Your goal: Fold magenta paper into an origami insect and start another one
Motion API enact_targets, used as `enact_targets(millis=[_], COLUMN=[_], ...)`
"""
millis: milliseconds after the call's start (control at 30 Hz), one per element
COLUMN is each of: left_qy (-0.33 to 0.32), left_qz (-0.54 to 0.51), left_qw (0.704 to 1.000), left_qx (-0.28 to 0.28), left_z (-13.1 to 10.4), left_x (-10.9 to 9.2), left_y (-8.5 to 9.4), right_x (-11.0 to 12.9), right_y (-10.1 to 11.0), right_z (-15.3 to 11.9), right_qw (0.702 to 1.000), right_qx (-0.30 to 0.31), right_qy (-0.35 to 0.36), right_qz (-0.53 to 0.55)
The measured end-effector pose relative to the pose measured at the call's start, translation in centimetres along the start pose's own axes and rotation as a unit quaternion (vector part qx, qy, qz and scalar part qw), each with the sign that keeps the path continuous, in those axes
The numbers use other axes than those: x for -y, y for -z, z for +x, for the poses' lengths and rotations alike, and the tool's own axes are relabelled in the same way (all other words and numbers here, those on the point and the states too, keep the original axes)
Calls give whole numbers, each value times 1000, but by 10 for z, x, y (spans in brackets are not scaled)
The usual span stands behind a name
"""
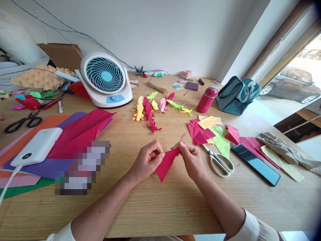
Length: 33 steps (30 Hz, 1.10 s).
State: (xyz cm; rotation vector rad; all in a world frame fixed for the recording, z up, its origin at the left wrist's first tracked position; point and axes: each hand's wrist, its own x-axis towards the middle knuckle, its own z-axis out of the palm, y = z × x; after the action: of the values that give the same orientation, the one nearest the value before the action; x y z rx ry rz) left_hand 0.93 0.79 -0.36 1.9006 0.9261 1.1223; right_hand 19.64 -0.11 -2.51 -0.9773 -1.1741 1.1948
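Observation:
A folded piece of red paper (165, 166), pointed at its lower end, is held between my two hands just above the wooden table. My left hand (148, 159) pinches its left corner between thumb and fingers. At the upper right corner, my right hand (192, 157) grips it the same way. Beyond my hands lie several folded paper figures (148, 108) in red, yellow, green and pink. White-handled scissors (220, 164) rest beside my right hand, close to creased red and green paper pieces (200, 132).
On the left are a fan (106, 77), a white power bank (37, 147) on coloured paper sheets (62, 164), and black-handled scissors (23, 123). To the right stand a red flask (207, 99) and a teal bag (237, 95); a phone (255, 164) lies near grey gloves (278, 147).

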Motion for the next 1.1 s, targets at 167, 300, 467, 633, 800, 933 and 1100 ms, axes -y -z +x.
enact_targets(millis=[167, 300, 467, 633, 800, 933, 1100], left_qy=[9, 15, 13, 40, 98, 101, 105], left_qz=[-9, -20, -20, -41, -94, -96, -93], left_qw=[1000, 999, 999, 998, 990, 990, 990], left_qx=[-4, -23, -31, -37, -23, -25, -32], left_z=[1, 2, 1, 2, 4, 4, 3], left_x=[-2, -2, 2, 4, 4, 6, 9], left_y=[1, 1, 0, -1, 0, 0, -1], right_x=[0, 2, -6, -14, -13, -14, -16], right_y=[0, -6, -17, -17, -16, -15, -15], right_z=[1, -2, -7, -8, -8, -7, -7], right_qw=[1000, 999, 993, 994, 995, 996, 997], right_qx=[-17, 33, 108, 89, 61, 46, 44], right_qy=[10, -16, -26, -11, 0, -6, -9], right_qz=[3, 10, -36, -66, -82, -74, -68])
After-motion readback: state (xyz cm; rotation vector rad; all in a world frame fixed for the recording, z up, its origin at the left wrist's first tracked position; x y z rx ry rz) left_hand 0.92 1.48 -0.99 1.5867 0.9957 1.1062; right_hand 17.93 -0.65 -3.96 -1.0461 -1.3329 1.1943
